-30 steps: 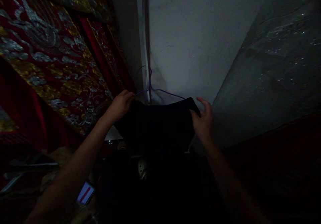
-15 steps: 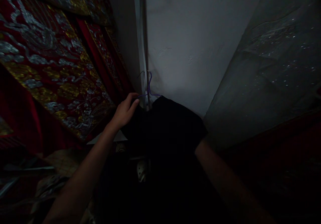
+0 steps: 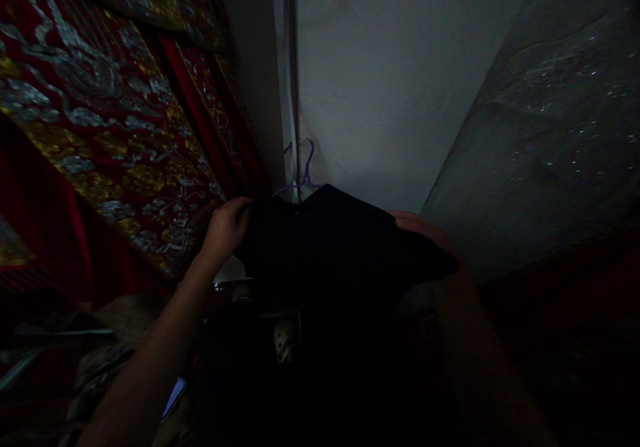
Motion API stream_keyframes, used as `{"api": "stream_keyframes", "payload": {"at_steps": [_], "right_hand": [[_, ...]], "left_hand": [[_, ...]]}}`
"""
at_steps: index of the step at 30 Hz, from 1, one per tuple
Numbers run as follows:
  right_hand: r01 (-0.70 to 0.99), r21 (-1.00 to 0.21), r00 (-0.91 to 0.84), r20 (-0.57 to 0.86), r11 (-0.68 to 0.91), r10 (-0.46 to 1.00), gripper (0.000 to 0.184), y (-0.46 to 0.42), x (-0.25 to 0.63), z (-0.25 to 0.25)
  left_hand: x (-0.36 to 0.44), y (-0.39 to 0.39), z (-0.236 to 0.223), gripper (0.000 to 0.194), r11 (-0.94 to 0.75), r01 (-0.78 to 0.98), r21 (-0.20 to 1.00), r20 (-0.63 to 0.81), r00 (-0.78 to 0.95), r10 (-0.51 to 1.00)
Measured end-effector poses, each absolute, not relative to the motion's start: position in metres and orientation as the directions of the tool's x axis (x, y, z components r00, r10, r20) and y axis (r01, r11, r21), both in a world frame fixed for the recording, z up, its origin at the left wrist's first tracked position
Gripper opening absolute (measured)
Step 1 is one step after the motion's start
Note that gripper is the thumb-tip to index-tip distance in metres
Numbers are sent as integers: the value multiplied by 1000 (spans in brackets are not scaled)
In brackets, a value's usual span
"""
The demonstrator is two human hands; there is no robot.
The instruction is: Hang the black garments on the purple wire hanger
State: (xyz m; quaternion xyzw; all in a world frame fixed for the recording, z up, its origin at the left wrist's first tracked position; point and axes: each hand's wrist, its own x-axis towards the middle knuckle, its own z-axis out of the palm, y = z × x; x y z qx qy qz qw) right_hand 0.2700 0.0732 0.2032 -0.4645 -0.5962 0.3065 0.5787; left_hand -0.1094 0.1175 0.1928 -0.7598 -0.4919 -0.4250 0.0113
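A black short-sleeved shirt (image 3: 325,253) hangs on a purple hanger (image 3: 307,173), whose hook rises above the collar in front of the wall. My left hand (image 3: 229,225) is closed on the shirt's left shoulder edge, fingers curled with the tips partly hidden. On the other side, my right hand (image 3: 420,225) grips the right shoulder near the sleeve; its fingers show along the top edge, while the cloth covers the rest. Darkness hides the lower part of the shirt.
A red cloth with gold and silver embroidery (image 3: 125,140) hangs at the left. Behind the shirt are a pale wall (image 3: 380,87) and a narrow vertical strip (image 3: 287,80). Clear plastic sheeting (image 3: 540,147) covers the right side. Below lies a pale clog with holes (image 3: 284,340).
My left hand has moved off the hanger, outward to the shirt's left shoulder. My right hand has come out from inside the sleeve area to the right shoulder, spreading the sleeve outward.
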Motion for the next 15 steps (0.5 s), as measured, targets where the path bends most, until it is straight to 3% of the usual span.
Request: {"api": "stream_keyframes", "payload": {"at_steps": [3, 5, 7, 10, 11, 13, 15], "right_hand": [[16, -979, -17, 203, 203, 979, 28, 61, 274, 224], [-54, -975, -3, 216, 215, 976, 37, 50, 274, 228], [-77, -967, -7, 244, 243, 970, 47, 33, 270, 224], [32, -956, -151, 282, 290, 947, 54, -3, 247, 212], [122, -938, -292, 278, 324, 915, 50, -15, 235, 209], [245, -862, -618, 213, 443, 757, 44, -34, 208, 206], [235, -818, -825, 117, 525, 553, 45, -38, 186, 204]], "left_hand": [[-93, 108, 213, 26, -546, 772, 325, 781, 106, 615], [-82, 95, 225, 26, -578, 749, 323, 842, 52, 537], [-72, 77, 232, 26, -627, 659, 415, 823, 22, 568], [-54, 46, 232, 35, -592, 361, 721, 592, 124, 796], [-49, 36, 230, 37, -524, 258, 812, 493, 179, 852], [-42, 17, 222, 39, -363, 129, 923, 323, 253, 912], [-43, 1, 214, 41, -219, 88, 972, 187, 280, 942]]}}
